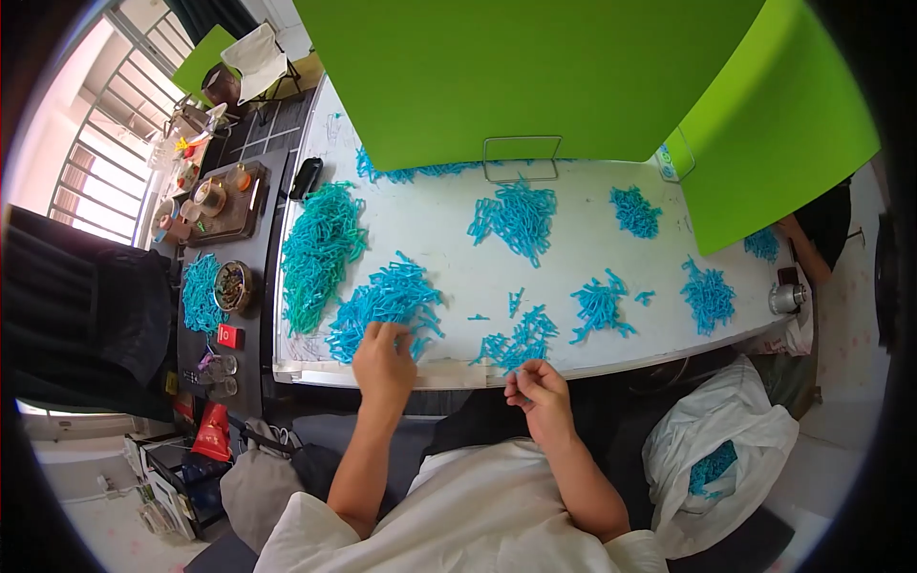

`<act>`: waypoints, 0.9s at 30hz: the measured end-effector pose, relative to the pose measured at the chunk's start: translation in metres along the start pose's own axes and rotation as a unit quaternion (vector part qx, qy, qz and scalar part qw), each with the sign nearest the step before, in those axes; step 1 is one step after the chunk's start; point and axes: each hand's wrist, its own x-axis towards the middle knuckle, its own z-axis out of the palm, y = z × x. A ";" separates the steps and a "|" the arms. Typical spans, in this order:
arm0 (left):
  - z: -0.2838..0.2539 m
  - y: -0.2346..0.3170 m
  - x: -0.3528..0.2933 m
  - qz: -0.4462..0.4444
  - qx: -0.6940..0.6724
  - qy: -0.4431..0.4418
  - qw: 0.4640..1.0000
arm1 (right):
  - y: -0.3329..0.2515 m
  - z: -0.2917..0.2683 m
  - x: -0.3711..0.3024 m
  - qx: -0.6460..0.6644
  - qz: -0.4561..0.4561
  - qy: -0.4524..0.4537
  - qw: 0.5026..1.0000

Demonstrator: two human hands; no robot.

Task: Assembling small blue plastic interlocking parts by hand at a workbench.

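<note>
My left hand (384, 361) reaches onto the near edge of a white table (592, 244), fingers spread over a heap of small blue plastic pieces (387, 301). My right hand (540, 390) hovers just off the table's front edge, fingers pinched on what looks like one small blue piece, next to a smaller blue pile (518, 342). More blue piles lie across the table: one at the centre back (516, 218), others to the right (600, 306) (708, 294). A long teal heap (320, 250) lies at the table's left end.
Green panels (535, 76) stand along the back and right of the table. A dark side table (250, 315) on the left holds a tea tray (224, 202), a round tin and more blue pieces. A white bag (718, 458) with blue pieces sits at my lower right. Another person's arm (807, 253) shows at far right.
</note>
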 end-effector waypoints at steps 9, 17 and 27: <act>0.007 -0.003 -0.020 -0.005 0.073 -0.081 0.994 | -0.004 -0.010 -0.007 -0.006 0.036 -0.026 0.999; 0.004 0.015 -0.011 0.116 0.058 -0.005 0.991 | -0.005 0.005 -0.007 -0.062 0.013 -0.042 0.997; -0.020 0.060 -0.015 0.107 -0.258 -0.240 0.930 | -0.021 0.036 -0.003 -0.131 -0.018 -0.116 0.984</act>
